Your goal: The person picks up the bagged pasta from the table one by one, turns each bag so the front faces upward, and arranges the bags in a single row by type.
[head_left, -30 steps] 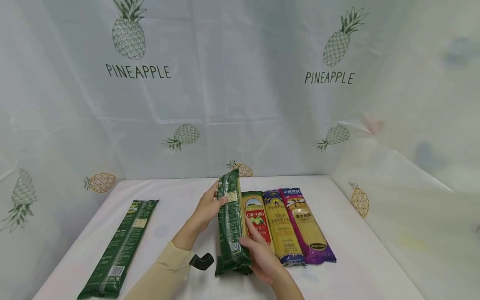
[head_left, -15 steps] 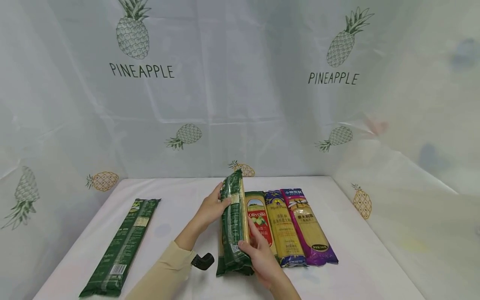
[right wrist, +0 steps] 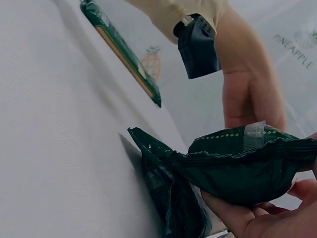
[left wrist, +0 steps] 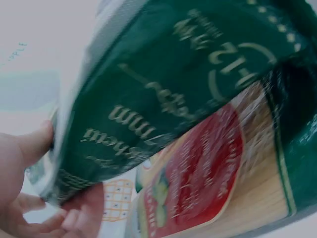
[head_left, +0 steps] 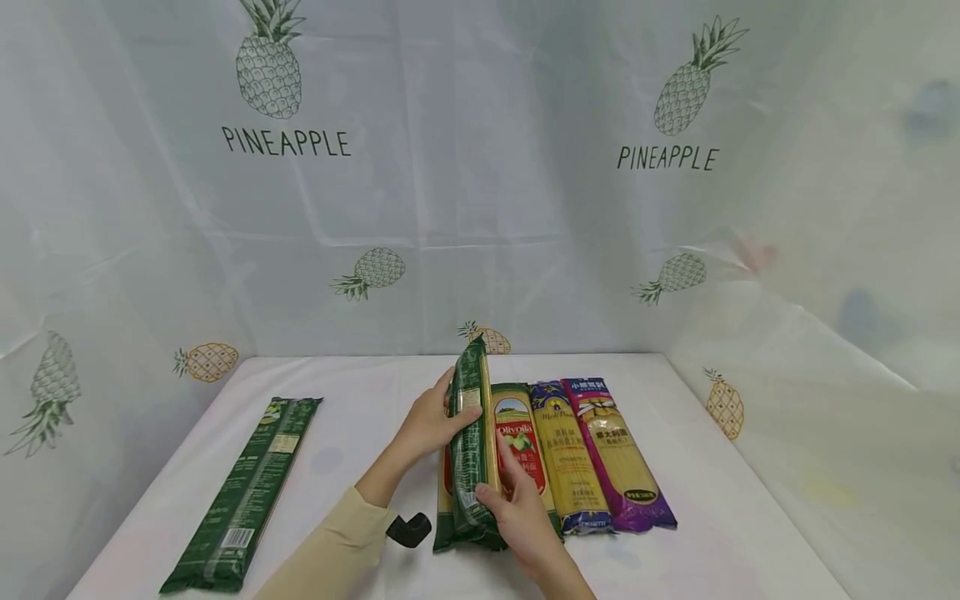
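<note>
On the white table (head_left: 360, 392), mid-row: green pasta pack (head_left: 471, 442), tilted on edge, gripped by left hand (head_left: 431, 421) at the far end and right hand (head_left: 521, 512) at the near end. Three packs lie flat alongside; this one not yet laid down; another green pack (head_left: 243, 492) lies apart, unplaced.

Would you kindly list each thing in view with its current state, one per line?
Held green packet: tilted on edge, gripped at both ends.
Left hand: grips its far end.
Right hand: grips its near end.
Olivoila packet: lying flat, partly covered.
Yellow packet: flat.
Purple packet: flat.
Lone green packet: flat, apart at left.
</note>
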### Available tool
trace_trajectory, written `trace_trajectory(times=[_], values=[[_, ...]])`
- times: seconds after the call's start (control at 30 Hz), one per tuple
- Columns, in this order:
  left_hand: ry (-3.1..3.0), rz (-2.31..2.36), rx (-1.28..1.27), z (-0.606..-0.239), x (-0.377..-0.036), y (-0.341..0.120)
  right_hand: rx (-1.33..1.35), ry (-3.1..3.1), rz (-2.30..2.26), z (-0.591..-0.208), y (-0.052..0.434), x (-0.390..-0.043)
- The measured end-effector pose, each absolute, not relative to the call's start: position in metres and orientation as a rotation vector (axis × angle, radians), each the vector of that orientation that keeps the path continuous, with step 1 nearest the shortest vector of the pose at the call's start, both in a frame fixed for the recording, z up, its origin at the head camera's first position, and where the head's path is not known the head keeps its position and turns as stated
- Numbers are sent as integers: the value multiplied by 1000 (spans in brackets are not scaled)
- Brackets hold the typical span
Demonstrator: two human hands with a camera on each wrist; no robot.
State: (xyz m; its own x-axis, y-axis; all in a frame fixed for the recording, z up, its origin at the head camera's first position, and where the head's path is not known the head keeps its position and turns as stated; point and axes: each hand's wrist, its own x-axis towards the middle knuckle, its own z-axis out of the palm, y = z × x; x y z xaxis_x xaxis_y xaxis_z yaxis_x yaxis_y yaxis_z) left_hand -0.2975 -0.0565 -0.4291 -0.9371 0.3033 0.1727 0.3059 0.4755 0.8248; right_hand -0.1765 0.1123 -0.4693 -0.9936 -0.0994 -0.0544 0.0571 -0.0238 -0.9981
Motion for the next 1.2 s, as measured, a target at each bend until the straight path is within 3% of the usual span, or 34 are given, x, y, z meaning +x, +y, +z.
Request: trace_trajectory(times=[0.5,1.2], values=[[-2594,-1782,-433,-434,-295,-52,28,2096,-2079,-465,118,-180],[-2538,-2040,-373,-435,-297,-57,-43,1578,-2278,-474,131,-182]])
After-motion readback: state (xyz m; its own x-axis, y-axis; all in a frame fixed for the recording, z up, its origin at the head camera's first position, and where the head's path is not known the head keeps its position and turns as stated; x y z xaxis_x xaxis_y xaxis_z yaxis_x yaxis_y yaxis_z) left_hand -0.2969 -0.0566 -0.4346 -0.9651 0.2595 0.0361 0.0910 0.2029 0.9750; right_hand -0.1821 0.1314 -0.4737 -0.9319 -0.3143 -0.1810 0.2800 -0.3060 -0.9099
